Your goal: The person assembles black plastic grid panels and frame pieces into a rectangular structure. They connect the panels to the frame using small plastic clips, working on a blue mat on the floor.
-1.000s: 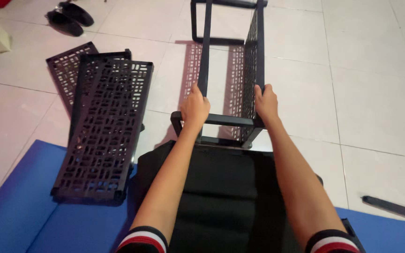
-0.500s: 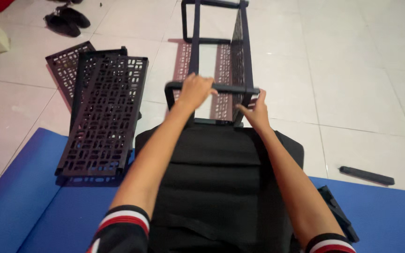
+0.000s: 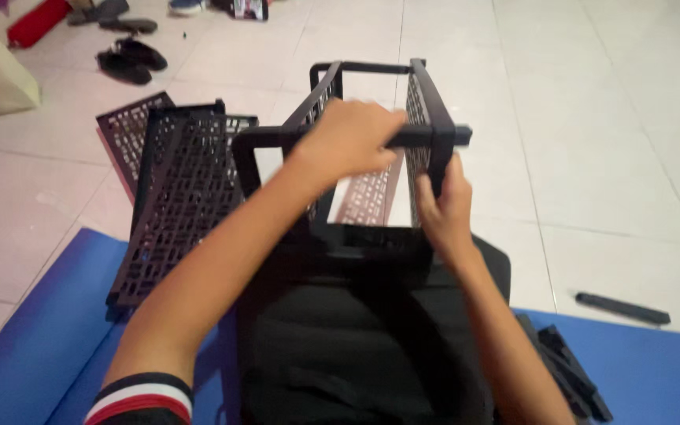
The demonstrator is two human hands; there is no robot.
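The left hand (image 3: 348, 140) has its fingers curled shut over the near top crossbar of a black metal rack frame (image 3: 430, 110), gripping it just left of the frame's right corner post, though motion blur hides how tightly the fingertips wrap underneath. The right hand (image 3: 444, 206) sits lower, against the same post, its fingers pressed upright along the bar and closed around it (the thumb side is hidden behind the post). The rack frame itself stands on the pale tiled floor (image 3: 607, 142) directly beyond a black cushion (image 3: 356, 338), its long axis running away from the person, with a perforated side panel on its right face and another on its left. Left of the rack frame, a stack of black perforated shelf panels (image 3: 179, 212) lies flat, its near end overlapping a blue mat (image 3: 33, 330) that also lies under the cushion. Right of the rack frame, well apart from it, a loose black bar (image 3: 622, 308) rests on the tiles. Far beyond the rack frame's left side lie dark shoes (image 3: 131, 61).
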